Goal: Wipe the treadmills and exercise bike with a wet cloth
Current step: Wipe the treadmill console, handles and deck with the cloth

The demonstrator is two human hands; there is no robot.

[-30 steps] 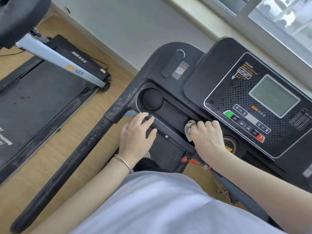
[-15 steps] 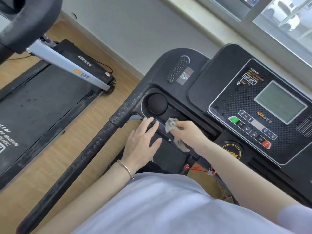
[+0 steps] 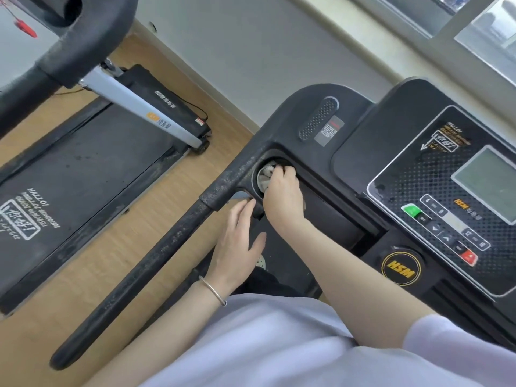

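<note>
I stand at a black treadmill console (image 3: pixel 371 129) with a grey screen and buttons at the right. My right hand (image 3: pixel 283 195) grips a pale grey cloth (image 3: pixel 266 175) and pushes it down into the round cup holder (image 3: pixel 258 170) at the console's left end. My left hand (image 3: pixel 237 238) lies with straight fingers on the console's front edge just below the cup holder, where the black foam handrail (image 3: pixel 145 263) joins. Most of the cloth is hidden under my right hand.
A second treadmill (image 3: pixel 69 174) lies on the wooden floor at the left, with a silver upright (image 3: pixel 139 110) and a black padded handle (image 3: pixel 83 32) at the top left. A grey wall and a window run behind the console.
My right hand has carried the cloth leftward along the console tray and into the cup holder. My left hand has shifted a little left along the front edge.
</note>
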